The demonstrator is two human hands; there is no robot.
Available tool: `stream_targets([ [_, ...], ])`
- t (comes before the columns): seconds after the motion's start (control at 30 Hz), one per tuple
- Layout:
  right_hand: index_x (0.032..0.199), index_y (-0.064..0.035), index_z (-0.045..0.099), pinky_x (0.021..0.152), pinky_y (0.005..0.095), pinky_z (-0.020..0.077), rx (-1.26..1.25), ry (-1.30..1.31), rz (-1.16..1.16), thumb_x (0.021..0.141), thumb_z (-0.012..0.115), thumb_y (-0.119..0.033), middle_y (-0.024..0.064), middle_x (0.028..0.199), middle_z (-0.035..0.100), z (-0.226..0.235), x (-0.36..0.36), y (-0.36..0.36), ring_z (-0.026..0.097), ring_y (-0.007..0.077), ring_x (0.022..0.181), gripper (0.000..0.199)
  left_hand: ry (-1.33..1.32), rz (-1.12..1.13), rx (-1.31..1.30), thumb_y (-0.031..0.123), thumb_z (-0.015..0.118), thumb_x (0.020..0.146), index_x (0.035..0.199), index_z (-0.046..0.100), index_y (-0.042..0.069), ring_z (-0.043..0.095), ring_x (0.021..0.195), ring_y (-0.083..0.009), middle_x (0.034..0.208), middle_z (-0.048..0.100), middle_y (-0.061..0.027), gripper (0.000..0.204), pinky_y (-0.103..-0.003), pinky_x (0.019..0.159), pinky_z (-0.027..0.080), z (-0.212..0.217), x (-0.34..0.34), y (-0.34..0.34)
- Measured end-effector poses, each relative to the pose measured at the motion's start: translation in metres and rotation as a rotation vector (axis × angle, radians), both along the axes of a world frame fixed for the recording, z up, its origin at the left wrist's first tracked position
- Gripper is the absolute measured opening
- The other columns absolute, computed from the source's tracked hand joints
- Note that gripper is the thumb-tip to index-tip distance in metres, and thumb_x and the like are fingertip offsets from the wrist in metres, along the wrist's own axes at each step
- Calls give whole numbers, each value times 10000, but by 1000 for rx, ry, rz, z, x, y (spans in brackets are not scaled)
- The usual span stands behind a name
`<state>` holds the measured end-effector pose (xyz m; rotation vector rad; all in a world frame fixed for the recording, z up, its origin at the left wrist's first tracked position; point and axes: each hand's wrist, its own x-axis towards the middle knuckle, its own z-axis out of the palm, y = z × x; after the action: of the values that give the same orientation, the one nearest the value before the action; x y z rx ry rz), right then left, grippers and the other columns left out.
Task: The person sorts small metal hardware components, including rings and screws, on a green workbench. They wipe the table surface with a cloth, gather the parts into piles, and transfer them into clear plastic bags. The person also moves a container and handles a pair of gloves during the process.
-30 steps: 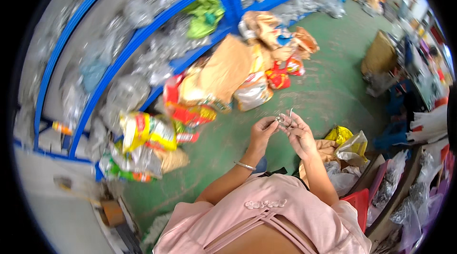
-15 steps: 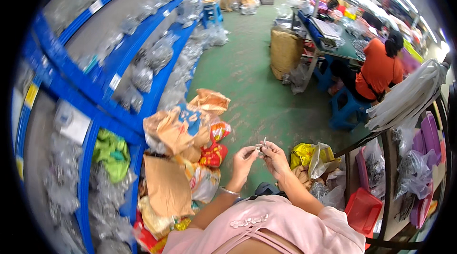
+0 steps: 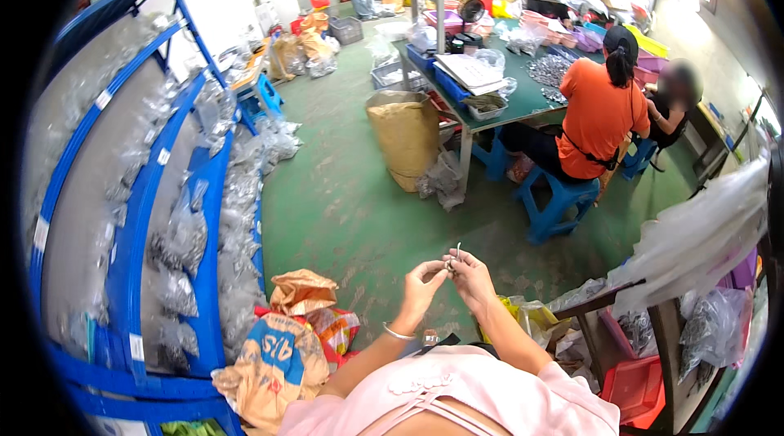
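Observation:
In front of my chest both hands meet over the floor, fingertips pinched together. My left hand (image 3: 418, 291) is closed on a small shiny metal piece (image 3: 449, 265), its thumb and forefinger at one side. Closed on the same piece from the other side is my right hand (image 3: 473, 279). A thin pale strip (image 3: 458, 249) rises above the right fingertips; whether it belongs to the metal piece I cannot tell. Fingers cover most of the piece, and its kind does not show. A bangle sits on my left wrist.
Blue shelving (image 3: 184, 273) with bagged parts runs along the left, paper sacks (image 3: 278, 358) at its foot. Ahead right, a person in orange (image 3: 600, 117) sits on a blue stool (image 3: 555, 203) at a green worktable (image 3: 523, 101); another sits beyond. A rack with a red bin (image 3: 635, 391) is close right.
My view has lifted and swung to the right, showing more of the worktable and a second seated person. My hands stay together on the small metal piece.

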<state>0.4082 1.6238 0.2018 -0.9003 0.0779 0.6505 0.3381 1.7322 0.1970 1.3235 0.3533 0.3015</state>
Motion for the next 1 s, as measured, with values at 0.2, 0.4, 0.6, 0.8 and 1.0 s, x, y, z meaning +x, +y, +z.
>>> stream_targets([
  [0.2, 1064, 2, 509, 682, 287, 516, 48, 128, -202, 860, 495, -3, 110, 938, 597, -12, 143, 27, 613, 201, 819, 204, 195, -109, -60, 151, 615, 835, 1095, 566, -16, 588, 843, -130, 967, 618, -76, 313, -249, 727, 474, -7, 126, 67],
  [0.4, 1061, -8, 509, 692, 329, 527, 92, 125, -316, 848, 494, -14, 110, 922, 594, -49, 326, 29, 620, 241, 810, 214, 307, -190, -193, 136, 551, 872, 1130, 537, -23, 581, 875, -154, 994, 606, -95, 303, -274, 751, 475, -59, 275, 144],
  [0.6, 1059, -9, 522, 674, 321, 531, -98, 17, -410, 840, 532, -15, 95, 874, 610, -52, 545, 29, 624, 204, 755, 220, 425, 99, -378, 100, 525, 862, 1073, 560, -11, 600, 787, -163, 931, 621, -107, 241, -282, 682, 494, -170, 385, 248],
  [0.8, 1083, 26, 489, 644, 334, 532, -250, 1, -518, 836, 494, -12, 135, 927, 603, -73, 718, 19, 624, 224, 762, 250, 745, 279, -405, 91, 520, 846, 1041, 549, 0, 605, 730, -203, 882, 618, -117, 217, -317, 637, 493, -246, 411, 318],
  [1.0, 1167, 41, 412, 691, 377, 520, -249, 79, -536, 844, 444, 1, 170, 1022, 583, -110, 887, 22, 608, 268, 810, 328, 1091, 691, -427, 160, 567, 832, 1031, 525, -8, 616, 748, -285, 877, 615, -153, 264, -404, 685, 507, -241, 402, 335],
])
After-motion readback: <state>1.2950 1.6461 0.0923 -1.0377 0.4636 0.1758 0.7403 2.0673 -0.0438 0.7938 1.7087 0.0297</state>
